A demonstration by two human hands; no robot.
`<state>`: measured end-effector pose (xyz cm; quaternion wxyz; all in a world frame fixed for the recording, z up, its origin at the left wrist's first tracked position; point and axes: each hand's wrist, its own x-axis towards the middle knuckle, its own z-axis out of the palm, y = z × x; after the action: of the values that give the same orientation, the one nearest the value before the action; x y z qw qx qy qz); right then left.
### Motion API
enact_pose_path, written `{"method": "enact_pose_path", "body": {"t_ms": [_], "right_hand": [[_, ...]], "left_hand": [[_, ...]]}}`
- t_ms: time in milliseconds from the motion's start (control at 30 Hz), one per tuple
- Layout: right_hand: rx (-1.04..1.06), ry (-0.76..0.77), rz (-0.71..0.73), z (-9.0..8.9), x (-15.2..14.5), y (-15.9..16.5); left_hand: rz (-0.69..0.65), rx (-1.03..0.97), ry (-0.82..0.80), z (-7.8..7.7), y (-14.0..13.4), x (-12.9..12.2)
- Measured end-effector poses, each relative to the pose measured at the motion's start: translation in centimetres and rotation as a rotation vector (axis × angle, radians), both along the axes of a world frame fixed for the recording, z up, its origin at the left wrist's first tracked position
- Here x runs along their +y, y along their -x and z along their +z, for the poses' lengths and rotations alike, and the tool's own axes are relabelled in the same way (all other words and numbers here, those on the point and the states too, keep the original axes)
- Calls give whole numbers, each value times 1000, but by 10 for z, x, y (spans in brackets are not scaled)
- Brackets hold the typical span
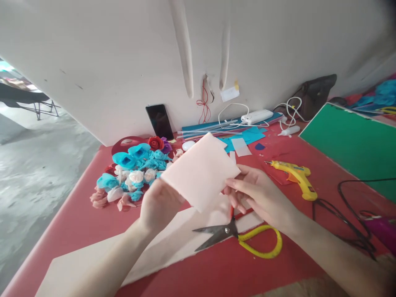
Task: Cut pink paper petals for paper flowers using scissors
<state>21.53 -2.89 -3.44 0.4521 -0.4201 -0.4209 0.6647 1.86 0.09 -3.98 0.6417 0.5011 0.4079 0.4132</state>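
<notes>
A pale pink square of paper [202, 171] is held up above the table, tilted, with a second edge peeking out behind its upper right side. My left hand [162, 202] supports its lower left edge from beneath, the fingers mostly hidden behind it. At the right corner, my right hand [253, 189] pinches the paper between thumb and fingers. Below lies a long pale pink paper strip [161, 255]. Scissors [227, 231] with spread blades and a yellow-wrapped handle rest across it; their other, red handle is partly covered by my right hand.
Blue, white, pink and red paper flowers [133, 173] cluster at the left of the red table [297, 264]. A phone [160, 121] leans on the wall. To the right are a yellow glue gun [295, 177], a black cable [346, 231] and a green board [352, 144].
</notes>
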Motion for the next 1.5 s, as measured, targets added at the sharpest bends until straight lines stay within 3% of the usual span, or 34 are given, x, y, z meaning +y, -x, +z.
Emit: {"method": "enact_pose_path", "body": {"t_ms": [167,267,333,433,500,600,700,767,1000,1100,1167,1233,1300,1367,1500], "right_hand": [[34,37,-38,-4,-1,8],[-111,-27,-7,-5,-2,9],[-211,-135,-35,-8,-2,9],[-244,-246,-90,-12,0,11],[-222,-282,-103,-14,0,12],[-159,-216,-78,-13,-2,12],[-26,-73,16,-12,-4,9],[18,-64,79,-11,-4,7],[-104,16,195,-3,-9,14],[-361,-117,105,-8,-2,11],[-685,-325,-100,-17,10,3],[-795,-434,-328,-26,25,-9],[-910,-526,-465,-33,38,-22],[-988,-579,-439,-36,46,-30],[-995,-719,-193,-34,42,-27]], "left_hand": [[-248,-19,-46,-14,-1,-12],[-107,170,-139,-12,-2,-17],[-60,309,-388,-10,-1,-15],[-53,553,-940,-10,5,-10],[20,710,-1239,-11,8,-8],[116,810,-1422,-13,10,-7],[178,814,-1429,-12,9,-7],[194,809,-1416,-12,8,-7],[117,816,-1347,-18,6,-9],[87,800,-1342,-23,6,-6],[98,805,-1334,-27,7,-1],[129,833,-1321,-29,7,3],[156,868,-1302,-30,7,7],[160,885,-1288,-28,6,7],[125,815,-1144,-20,4,5]]}}
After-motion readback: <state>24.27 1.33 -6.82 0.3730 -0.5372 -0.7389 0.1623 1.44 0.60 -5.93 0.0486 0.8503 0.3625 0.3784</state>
